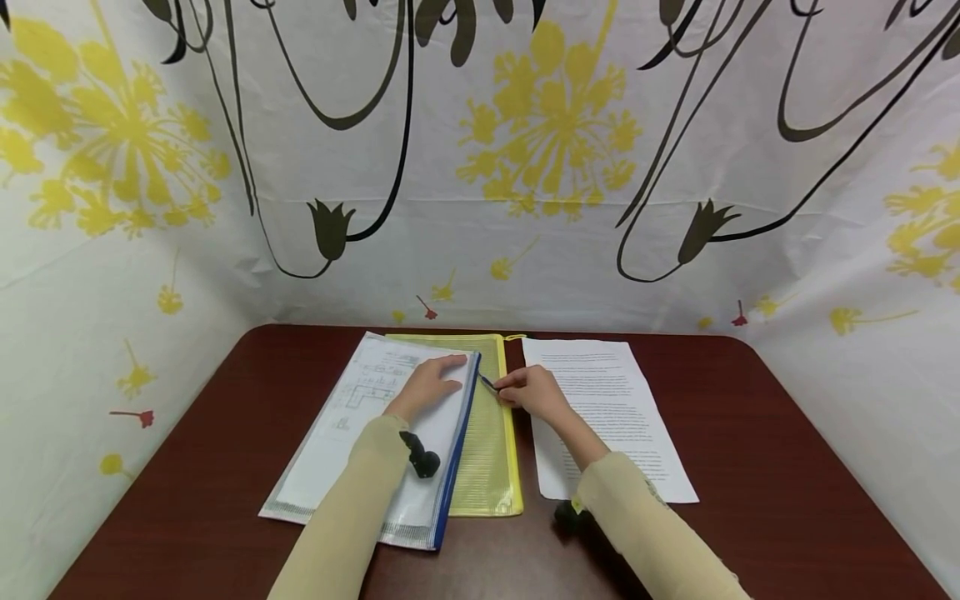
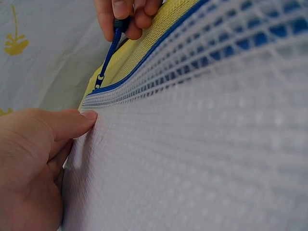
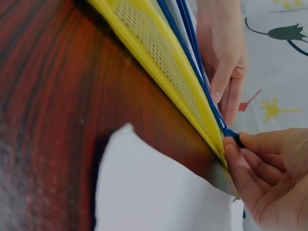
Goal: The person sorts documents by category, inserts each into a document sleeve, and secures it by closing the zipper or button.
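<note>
A white mesh zipper pouch (image 1: 318, 454) with a blue zipper edge lies on the table, papers with drawings showing through it. My left hand (image 1: 426, 385) holds its far right corner; the left wrist view has the thumb (image 2: 77, 122) on the mesh face and the other fingers behind the edge. With thumb and fingertips, my right hand (image 1: 534, 392) pinches the dark end of the blue zipper pull cord (image 2: 110, 54). That cord stretches from the slider (image 2: 99, 82) near the same corner. Beneath the white pouch, partly covered, is a yellow mesh zipper pouch (image 1: 487, 467).
To the right lies a printed paper sheet (image 1: 611, 408), under my right forearm. All of this is on a dark red-brown wooden table (image 1: 765, 467). A white cloth (image 1: 465, 275) with yellow and dark flower patterns hangs behind and at both sides.
</note>
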Tool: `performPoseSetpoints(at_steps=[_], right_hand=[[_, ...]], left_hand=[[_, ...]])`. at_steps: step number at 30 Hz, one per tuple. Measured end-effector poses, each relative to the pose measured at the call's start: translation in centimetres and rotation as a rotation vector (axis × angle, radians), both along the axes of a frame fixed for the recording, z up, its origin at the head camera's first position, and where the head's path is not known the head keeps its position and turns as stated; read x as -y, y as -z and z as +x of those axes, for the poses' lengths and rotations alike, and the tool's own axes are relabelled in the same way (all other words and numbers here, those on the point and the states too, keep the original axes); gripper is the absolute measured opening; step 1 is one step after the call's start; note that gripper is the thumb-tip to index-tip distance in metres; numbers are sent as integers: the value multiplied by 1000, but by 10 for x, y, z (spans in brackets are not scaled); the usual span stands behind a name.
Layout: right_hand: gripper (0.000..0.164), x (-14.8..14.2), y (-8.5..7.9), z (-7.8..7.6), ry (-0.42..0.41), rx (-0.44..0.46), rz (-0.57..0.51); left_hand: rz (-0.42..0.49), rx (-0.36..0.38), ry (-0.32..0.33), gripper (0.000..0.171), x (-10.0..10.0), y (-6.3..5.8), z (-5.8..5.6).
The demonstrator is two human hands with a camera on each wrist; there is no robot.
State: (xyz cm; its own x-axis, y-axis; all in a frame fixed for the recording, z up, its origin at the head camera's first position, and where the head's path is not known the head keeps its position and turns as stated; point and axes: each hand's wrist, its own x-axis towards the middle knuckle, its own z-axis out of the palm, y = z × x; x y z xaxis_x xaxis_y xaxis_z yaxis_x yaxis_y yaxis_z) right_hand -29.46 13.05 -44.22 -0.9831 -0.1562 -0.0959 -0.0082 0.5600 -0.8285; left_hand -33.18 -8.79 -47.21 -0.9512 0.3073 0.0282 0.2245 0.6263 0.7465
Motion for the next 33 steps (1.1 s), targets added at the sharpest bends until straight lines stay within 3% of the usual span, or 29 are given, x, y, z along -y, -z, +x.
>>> performPoseSetpoints(at_steps=[10, 33], right_hand=[[14, -2, 0, 6, -39, 16, -34], [15, -7, -2, 24, -176, 71, -41]], left_hand=[[-3, -25, 4, 49, 0, 1, -1], [6, -12, -1, 49, -1, -6, 7]])
